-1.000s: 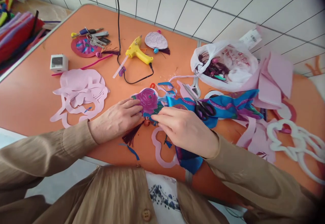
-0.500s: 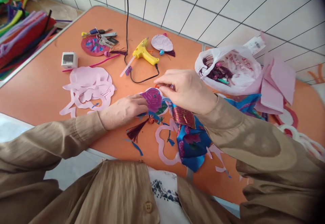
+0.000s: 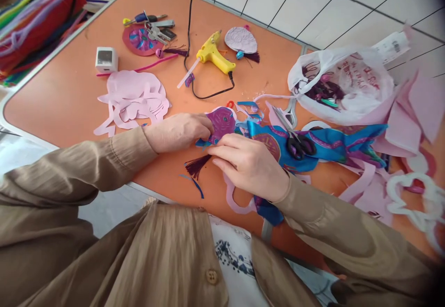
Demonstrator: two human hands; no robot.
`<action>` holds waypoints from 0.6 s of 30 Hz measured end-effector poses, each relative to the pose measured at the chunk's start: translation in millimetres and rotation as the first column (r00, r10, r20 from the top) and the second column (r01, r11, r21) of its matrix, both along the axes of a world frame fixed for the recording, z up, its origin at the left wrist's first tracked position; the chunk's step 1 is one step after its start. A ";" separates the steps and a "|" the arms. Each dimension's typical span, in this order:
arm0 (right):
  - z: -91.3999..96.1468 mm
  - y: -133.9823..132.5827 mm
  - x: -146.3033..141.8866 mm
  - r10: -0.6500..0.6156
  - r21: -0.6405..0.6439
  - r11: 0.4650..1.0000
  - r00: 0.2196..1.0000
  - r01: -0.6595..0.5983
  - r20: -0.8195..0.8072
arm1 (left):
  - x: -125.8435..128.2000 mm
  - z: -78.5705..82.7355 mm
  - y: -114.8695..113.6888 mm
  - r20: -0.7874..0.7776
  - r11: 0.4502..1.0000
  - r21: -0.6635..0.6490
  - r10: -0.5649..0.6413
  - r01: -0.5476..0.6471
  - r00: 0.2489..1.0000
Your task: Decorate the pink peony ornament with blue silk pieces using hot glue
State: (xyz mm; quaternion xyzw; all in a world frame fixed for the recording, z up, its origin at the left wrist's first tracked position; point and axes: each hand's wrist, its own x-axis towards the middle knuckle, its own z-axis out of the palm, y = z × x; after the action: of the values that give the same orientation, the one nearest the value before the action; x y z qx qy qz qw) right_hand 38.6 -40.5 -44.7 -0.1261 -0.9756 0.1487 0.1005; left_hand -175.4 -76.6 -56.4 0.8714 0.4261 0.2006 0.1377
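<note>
A flower-patterned fabric ornament point(image 3: 223, 120) in purple and blue lies at the front middle of the table, with a small red loop point(image 3: 230, 104) at its top. My left hand point(image 3: 182, 132) is closed on its left edge. From its lower end a dark purple tassel point(image 3: 197, 166) spreads towards me. My right hand point(image 3: 252, 161) has its fingers pinched together at the top of this tassel, covering the place where it joins the ornament. Blue patterned fabric point(image 3: 342, 142) lies to the right, with black-handled scissors point(image 3: 295, 142) on it.
A yellow glue gun point(image 3: 215, 56) with its cord stands behind my hands. Pink cut-outs point(image 3: 134, 96) lie left, near a white cube point(image 3: 106, 60) and keys point(image 3: 158, 32) on a round ornament. A plastic bag point(image 3: 365, 93) of tassels is at right; another ornament point(image 3: 241, 40) lies at the back.
My right hand has moved from the ornament's top loop down to the tassel, uncovering the loop and scissors. My left hand stays on the ornament. The view has shifted, so the table appears higher.
</note>
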 end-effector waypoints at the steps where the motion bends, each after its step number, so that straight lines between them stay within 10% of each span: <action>1: -1.1 -0.1 -3.6 -0.021 0.025 0.999 1.000 0.022 -0.010 | -0.7 -0.1 0.4 0.012 0.999 -0.025 -0.046 0.046 0.999; 18: -16.8 -1.4 -37.9 -0.255 0.103 0.965 0.952 0.240 0.169 | -12.9 -9.9 7.3 0.171 0.979 -0.168 -0.089 0.117 0.981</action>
State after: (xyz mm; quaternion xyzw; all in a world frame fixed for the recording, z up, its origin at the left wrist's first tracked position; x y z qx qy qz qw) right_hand 0.7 -41.9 -61.4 -0.2564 -0.9624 0.0830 0.0343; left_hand -188.3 -69.3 -66.4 0.8574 0.3837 0.2249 0.2590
